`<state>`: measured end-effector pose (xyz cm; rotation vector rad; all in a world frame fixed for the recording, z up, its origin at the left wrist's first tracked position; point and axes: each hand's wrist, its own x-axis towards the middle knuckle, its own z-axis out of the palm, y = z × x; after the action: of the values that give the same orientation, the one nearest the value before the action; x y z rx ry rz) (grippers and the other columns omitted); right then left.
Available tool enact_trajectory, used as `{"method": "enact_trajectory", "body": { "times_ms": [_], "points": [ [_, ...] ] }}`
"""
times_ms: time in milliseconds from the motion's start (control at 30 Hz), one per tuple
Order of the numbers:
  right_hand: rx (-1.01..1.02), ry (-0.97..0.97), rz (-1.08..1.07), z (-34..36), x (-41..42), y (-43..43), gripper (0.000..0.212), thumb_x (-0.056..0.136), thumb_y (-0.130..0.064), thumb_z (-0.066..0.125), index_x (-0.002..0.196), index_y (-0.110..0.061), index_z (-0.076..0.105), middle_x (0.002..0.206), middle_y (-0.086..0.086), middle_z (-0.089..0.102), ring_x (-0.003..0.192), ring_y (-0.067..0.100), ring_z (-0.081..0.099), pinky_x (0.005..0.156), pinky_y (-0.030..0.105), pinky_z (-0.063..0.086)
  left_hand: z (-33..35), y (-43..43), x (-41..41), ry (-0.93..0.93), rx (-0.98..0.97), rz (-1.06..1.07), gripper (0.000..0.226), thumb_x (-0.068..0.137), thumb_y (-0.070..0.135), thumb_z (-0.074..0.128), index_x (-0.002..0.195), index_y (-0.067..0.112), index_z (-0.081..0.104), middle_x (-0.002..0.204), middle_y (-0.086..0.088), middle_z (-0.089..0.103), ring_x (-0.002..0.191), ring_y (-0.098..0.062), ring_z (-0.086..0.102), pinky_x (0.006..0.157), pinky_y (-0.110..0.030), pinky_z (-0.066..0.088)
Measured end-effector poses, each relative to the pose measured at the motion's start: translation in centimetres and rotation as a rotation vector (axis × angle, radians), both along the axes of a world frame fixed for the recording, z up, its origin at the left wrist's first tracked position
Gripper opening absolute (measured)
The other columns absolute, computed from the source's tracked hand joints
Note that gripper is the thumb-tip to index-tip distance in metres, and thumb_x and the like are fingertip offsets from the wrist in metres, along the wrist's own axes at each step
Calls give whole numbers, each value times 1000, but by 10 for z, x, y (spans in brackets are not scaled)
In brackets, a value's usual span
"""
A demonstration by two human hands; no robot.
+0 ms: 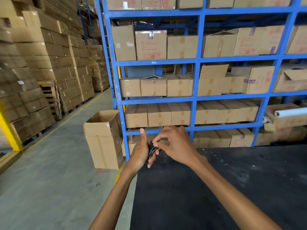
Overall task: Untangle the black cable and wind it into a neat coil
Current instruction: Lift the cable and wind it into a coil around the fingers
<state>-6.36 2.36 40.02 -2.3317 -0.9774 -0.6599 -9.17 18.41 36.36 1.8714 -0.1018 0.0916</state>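
The black cable (152, 148) is a small bunched bundle held between both hands above the far left corner of the black table (216, 188). My left hand (141, 151) cups the bundle from the left, thumb pointing up. My right hand (176, 143) reaches in from the right and pinches the cable with thumb and forefinger. Most of the cable is hidden by my fingers; only a short dark stretch with a few strands shows.
Blue metal shelving (194, 97) full of cardboard boxes stands right behind the table. An open cardboard box (103, 138) sits on the concrete floor to the left. Stacked cartons on pallets (41, 80) line the aisle's left side, with a yellow post (10, 130) nearby.
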Motion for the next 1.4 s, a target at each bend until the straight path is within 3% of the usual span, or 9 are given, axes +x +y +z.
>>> {"method": "enact_trajectory", "body": {
  "times_ms": [100, 233, 333, 500, 600, 700, 1033, 1200, 1400],
  "points": [
    [-72, -122, -36, -6, -2, -3, 12, 91, -36, 74, 97, -31, 83, 101, -13, 69, 98, 11, 59, 87, 35, 36, -3, -6, -3, -36, 6, 38, 100, 89, 79, -7, 58, 8, 56, 41, -11, 42, 43, -26, 43, 64, -37, 47],
    [-151, -263, -8, -19, -6, -8, 17, 95, -33, 68, 106, -29, 82, 107, -11, 73, 97, 16, 60, 88, 35, 37, -10, -11, -4, -40, -56, 86, 95, 89, 80, -4, 47, 14, 49, 36, -8, 37, 34, -21, 36, 52, -30, 43],
    [-129, -126, 77, -27, -3, -16, 29, 99, -28, 62, 126, -30, 73, 129, -12, 70, 109, 14, 59, 95, 39, 43, -13, -9, -3, -11, -128, 70, 99, 82, 87, -4, 47, 10, 47, 33, -9, 34, 33, -24, 36, 59, -36, 50],
    [-118, 116, 200, -33, 1, -25, 46, 99, -17, 60, 143, -28, 58, 154, -12, 52, 140, 8, 47, 119, 39, 39, -19, -5, 1, 27, -133, 13, 106, 77, 91, -7, 41, 8, 50, 31, -10, 42, 36, -28, 45, 70, -43, 53],
    [-89, 168, 240, -35, 4, -27, 48, 99, -13, 62, 145, -27, 55, 153, -12, 53, 143, 2, 44, 123, 27, 34, -22, -7, 3, 65, -171, -10, 107, 74, 93, -5, 39, 8, 48, 30, -8, 42, 35, -27, 44, 64, -34, 55],
    [-45, 220, 282, -37, 4, -30, 47, 100, -15, 63, 144, -28, 55, 147, -13, 58, 138, -2, 49, 116, 12, 34, -25, -6, 3, 101, -181, 6, 106, 71, 96, -3, 38, 9, 48, 30, -8, 41, 34, -25, 46, 58, -26, 57],
    [62, 239, 289, -44, 1, -29, 41, 99, -14, 65, 139, -23, 63, 126, -5, 71, 116, 5, 64, 103, 33, 53, -33, -9, 5, 135, -299, 14, 100, 76, 92, 9, 37, 11, 52, 29, -8, 43, 33, -27, 53, 60, -36, 54],
    [142, 237, 278, -51, 0, -29, 40, 98, -11, 67, 136, -23, 66, 122, -6, 72, 114, 4, 65, 101, 30, 55, -32, -13, 6, 122, -277, 47, 102, 86, 84, 5, 37, 10, 54, 30, -12, 42, 33, -30, 57, 60, -36, 52],
    [182, 256, 304, -53, -2, -29, 40, 97, -9, 68, 135, -22, 67, 123, -7, 70, 116, 3, 64, 102, 26, 54, -30, -22, 4, 78, -394, 195, 83, 103, 39, 18, 40, 3, 57, 29, -18, 38, 31, -34, 51, 55, -38, 48]
  ]
}}
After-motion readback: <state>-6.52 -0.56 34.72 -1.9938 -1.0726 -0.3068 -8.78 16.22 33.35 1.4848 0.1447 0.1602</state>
